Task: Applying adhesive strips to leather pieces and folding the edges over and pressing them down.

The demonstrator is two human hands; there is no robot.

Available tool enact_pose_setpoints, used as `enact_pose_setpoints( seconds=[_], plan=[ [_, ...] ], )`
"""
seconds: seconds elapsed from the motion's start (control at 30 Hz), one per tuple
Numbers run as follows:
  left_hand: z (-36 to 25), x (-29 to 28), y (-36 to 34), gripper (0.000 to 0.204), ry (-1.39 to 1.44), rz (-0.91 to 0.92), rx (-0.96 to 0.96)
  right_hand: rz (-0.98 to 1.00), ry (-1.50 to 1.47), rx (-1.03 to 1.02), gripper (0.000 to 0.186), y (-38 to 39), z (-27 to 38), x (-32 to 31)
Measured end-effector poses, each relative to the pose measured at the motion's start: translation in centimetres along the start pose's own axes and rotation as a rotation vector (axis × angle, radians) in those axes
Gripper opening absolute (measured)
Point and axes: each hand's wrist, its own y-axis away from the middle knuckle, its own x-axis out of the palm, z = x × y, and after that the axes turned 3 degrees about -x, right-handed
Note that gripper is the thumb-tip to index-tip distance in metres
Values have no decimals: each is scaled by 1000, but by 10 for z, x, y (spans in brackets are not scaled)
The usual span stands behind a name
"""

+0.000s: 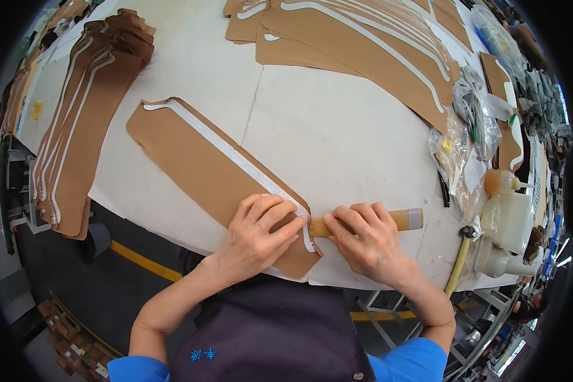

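A long brown panel (188, 159) lies diagonally on the table, with a white strip (216, 144) along its upper right edge, curving down at the near end. My left hand (261, 235) rests on that near end, fingers apart and slightly bent over the strip, fingertips by the panel's edge. My right hand (366, 239) grips a tan bar (401, 219) with a grey band at its right end; the bar's left end meets the panel beside my left fingertips.
Stacked brown panels (83, 146) lie at the left and more (344, 44) at the back. At the right are plastic bags (465, 146), white bottles (506, 219), a hammer (458, 261) and a black marker (444, 191). The white tabletop (312, 140) ends just before me.
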Motion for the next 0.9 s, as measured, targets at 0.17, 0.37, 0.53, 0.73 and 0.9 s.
enact_pose_setpoints(
  seconds=[0.17, 0.37, 0.53, 0.73, 0.9],
  plan=[
    [-2, -1, 4, 42, 8, 21, 2, -33, -7, -15, 44, 3, 4, 4],
    [-2, 1, 5, 42, 3, 8, -2, 0, -26, -39, 47, -2, -4, 2],
    [-3, 2, 5, 44, -5, 7, -11, -4, -46, -113, 48, -5, -16, 4],
    [-5, -1, 3, 34, -20, 2, -23, 69, -97, -173, 48, -12, -29, 0],
    [-5, -1, 5, 33, -26, 17, -23, 53, -104, -172, 45, -10, -27, 2]
  ],
)
